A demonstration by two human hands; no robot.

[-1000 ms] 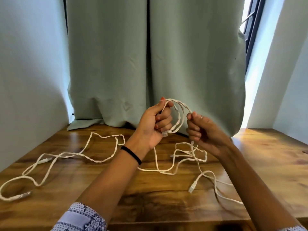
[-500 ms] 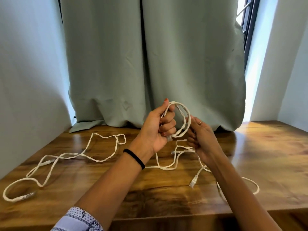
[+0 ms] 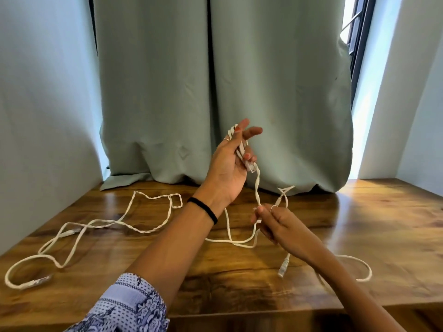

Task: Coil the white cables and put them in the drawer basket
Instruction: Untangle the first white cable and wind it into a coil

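Observation:
My left hand (image 3: 229, 161) is raised in front of the curtain and holds a small coil of white cable (image 3: 257, 185) with its plug end under the lower fingers; the index and middle fingers stick out. Lower and to the right, my right hand (image 3: 275, 222) pinches the same cable, which runs taut between the hands. Its slack loops over the wooden table (image 3: 383, 224), with a clear plug (image 3: 283, 268) lying near my right forearm. A second white cable (image 3: 103, 221) sprawls loose across the table's left side. No drawer basket is in view.
A grey-green curtain (image 3: 215, 92) hangs to the table's back edge. Pale walls close in on the left and right, and a window frame (image 3: 357, 44) shows at the upper right. The table's front edge runs along the bottom.
My hands have come apart: the left rose with the coil, the right dropped down along the cable and pulled a length taut. The big loop between them has closed up.

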